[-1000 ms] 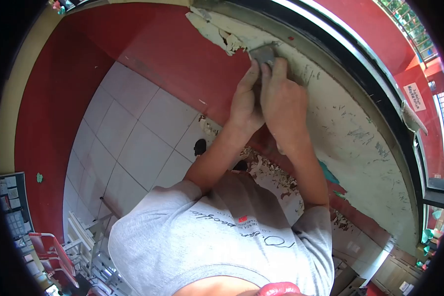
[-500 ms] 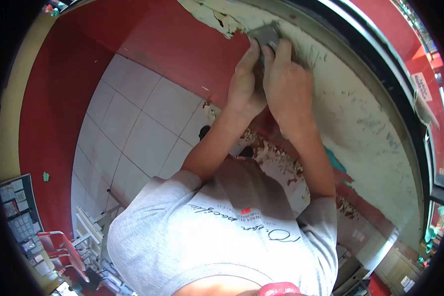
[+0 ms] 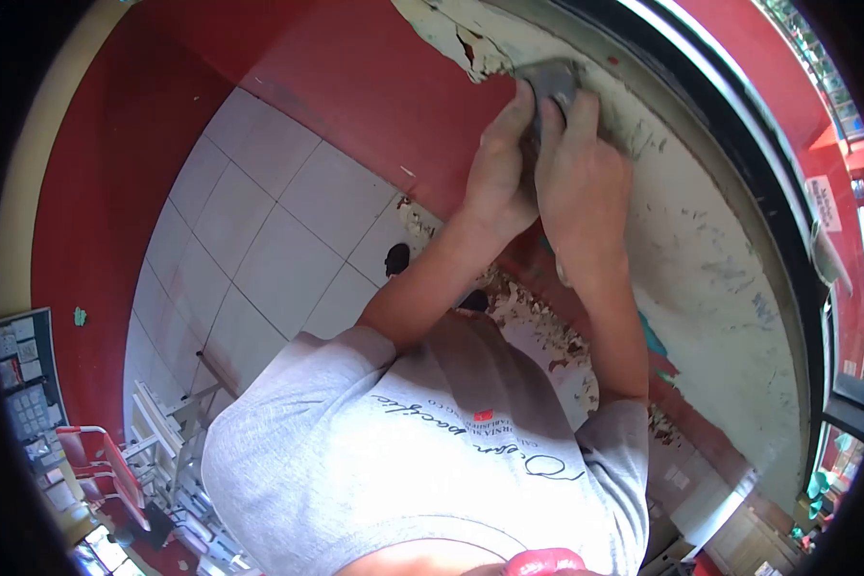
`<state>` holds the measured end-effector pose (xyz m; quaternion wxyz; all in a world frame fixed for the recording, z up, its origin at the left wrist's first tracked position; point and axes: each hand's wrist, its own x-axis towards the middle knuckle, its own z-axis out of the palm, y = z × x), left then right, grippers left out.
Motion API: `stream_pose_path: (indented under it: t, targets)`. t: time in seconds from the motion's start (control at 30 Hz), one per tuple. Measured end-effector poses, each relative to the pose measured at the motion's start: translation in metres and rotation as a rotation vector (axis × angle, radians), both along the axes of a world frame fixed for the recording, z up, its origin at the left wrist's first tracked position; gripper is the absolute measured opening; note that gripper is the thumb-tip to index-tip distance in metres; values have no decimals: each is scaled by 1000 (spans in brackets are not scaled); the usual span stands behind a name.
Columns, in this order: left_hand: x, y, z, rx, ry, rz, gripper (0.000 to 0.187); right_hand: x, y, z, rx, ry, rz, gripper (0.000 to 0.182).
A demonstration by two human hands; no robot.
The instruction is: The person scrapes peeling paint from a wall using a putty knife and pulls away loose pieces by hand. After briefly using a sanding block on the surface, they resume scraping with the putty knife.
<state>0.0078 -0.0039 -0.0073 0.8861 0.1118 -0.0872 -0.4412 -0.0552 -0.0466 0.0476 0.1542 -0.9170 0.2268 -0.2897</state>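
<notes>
Both hands are closed around a grey, flat-bladed scraper [image 3: 551, 81], whose blade lies against the wall close to the window frame. My left hand [image 3: 501, 158] wraps the handle from the left side. On the right, my right hand [image 3: 586, 182] grips it too, fingers extended along the blade. The handle is mostly hidden by the hands. Just left of the blade, peeling paint [image 3: 475, 50] curls at the edge of the red painted wall [image 3: 384, 106]. To the right stretches a bared, whitish wall patch [image 3: 701, 221] with dark scuffs.
Paint flakes [image 3: 547, 331] lie along the base of the wall on the white tiled floor [image 3: 278, 226]. A dark window frame [image 3: 739, 144] curves along the right. Red chairs [image 3: 101, 470] and a board with papers [image 3: 27, 384] stand at the lower left.
The view has shifted slightly, so hands and scraper appear a little lower and further right. Both hands keep their grip, and the blade stays by the same peeling edge.
</notes>
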Motion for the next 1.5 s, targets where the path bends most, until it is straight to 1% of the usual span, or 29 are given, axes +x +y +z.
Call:
stream_pose_path:
  t: [0.07, 0.1, 0.17, 0.2, 0.27, 0.33, 0.4, 0.47, 0.5, 0.57, 0.67, 0.7, 0.8, 0.87, 0.93, 1.0, 1.07, 1.13, 1.17, 1.23, 1.27, 1.33, 1.4, 1.43, 1.5]
  targets:
    - [2, -2, 8, 84, 40, 0, 35, 4, -2, 1, -13, -55, -19, 20]
    - [4, -2, 8, 81, 49, 15, 35, 6, -1, 5, -16, -47, -4, 20]
    - [7, 0, 7, -87, 114, -84, 33, 7, 5, 14, -14, -60, 16, 22]
    - [3, 3, 7, -78, 125, -78, 33, 4, 7, 9, -5, -49, 21, 22]
    - [1, 4, 12, 113, 33, 3, 35, 3, 5, 4, -3, -42, -44, 23]
    - [11, 1, 23, 64, 52, 5, 36, 13, 6, 14, -29, -94, -16, 23]
    - [16, 3, 15, 55, 104, -9, 37, 15, 11, 19, -15, -110, -5, 24]
    - [29, 2, -4, -267, -20, -196, 38, 17, 15, 25, 56, -38, -5, 25]
    - [21, 4, 1, -270, -22, -192, 38, 14, 16, 20, 53, -40, 0, 25]
    - [7, 6, 20, 37, 84, -55, 39, 11, 13, 11, 2, -31, -62, 26]
    - [13, 3, 20, -37, 79, -49, 41, 17, 13, 24, -14, -52, -10, 26]
    - [16, 3, 18, -85, 78, -100, 42, 16, 13, 25, -7, -42, -9, 26]
    - [9, 5, 22, -2, 86, -57, 41, 13, 16, 23, 30, 2, -21, 25]
    - [13, 4, 28, -16, 97, -54, 40, 15, 14, 17, 8, -61, -32, 26]
    - [14, 3, 24, -10, 142, -56, 40, 22, 13, 31, -8, -31, 5, 26]
    - [19, 3, 16, -201, 130, -159, 39, 21, 13, 28, -2, 9, 23, 27]
    - [11, 0, 16, -154, 124, -119, 38, 17, 11, 22, -49, 4, -17, 27]
    - [9, 1, 31, 31, 203, -21, 39, 21, 13, 26, -87, -8, -21, 27]
    - [17, -3, 27, 24, 198, -13, 39, 22, 13, 26, -108, -2, -36, 27]
    - [25, -4, 12, -317, 63, -141, 41, 26, 14, 33, -87, 47, -2, 28]
    - [23, -6, 6, -313, 67, -140, 41, 28, 15, 37, -71, 78, 25, 29]
    - [20, -6, 10, -148, 89, -91, 42, 22, 15, 34, -32, 72, 39, 31]
    - [15, -5, 17, -131, 110, -78, 41, 21, 9, 25, -170, 25, -11, 34]
    - [9, -3, 20, -99, 146, -77, 41, 24, 10, 29, -176, 21, 3, 34]
    - [-7, 3, 26, -96, 153, -59, 41, 23, 12, 34, -65, 48, 2, 34]
